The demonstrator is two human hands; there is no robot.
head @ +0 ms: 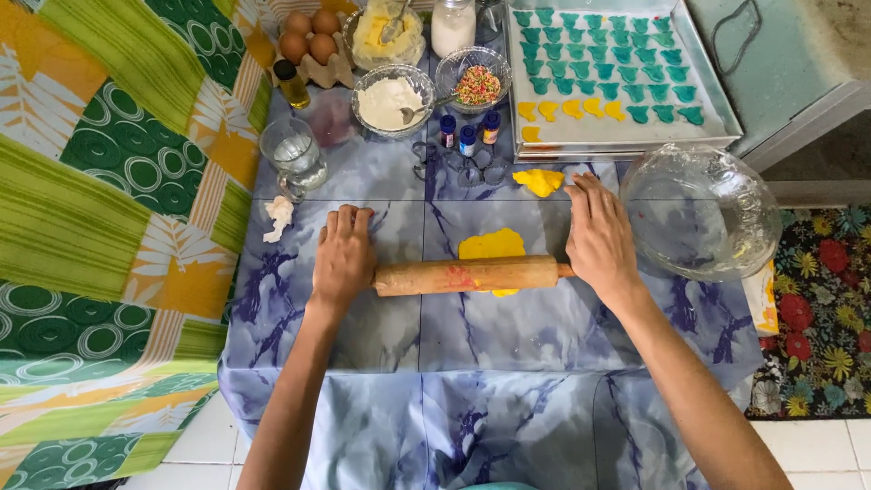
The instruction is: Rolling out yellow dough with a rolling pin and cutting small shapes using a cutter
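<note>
Your left hand (343,257) and right hand (599,234) lie flat, fingers together, on the ends of the wooden rolling pin (465,275), which sits across the flattened yellow dough (491,245) on the blue marbled tabletop (508,327).

Open blue cloth (508,336) near the body; beyond the rolling pin (464,275), cookie cutters (458,163) and glass bowl (700,213).

Eggs (310,34), sprinkles bowl (478,84) — cookie tray (717,127), glass bowl (700,210).
</note>
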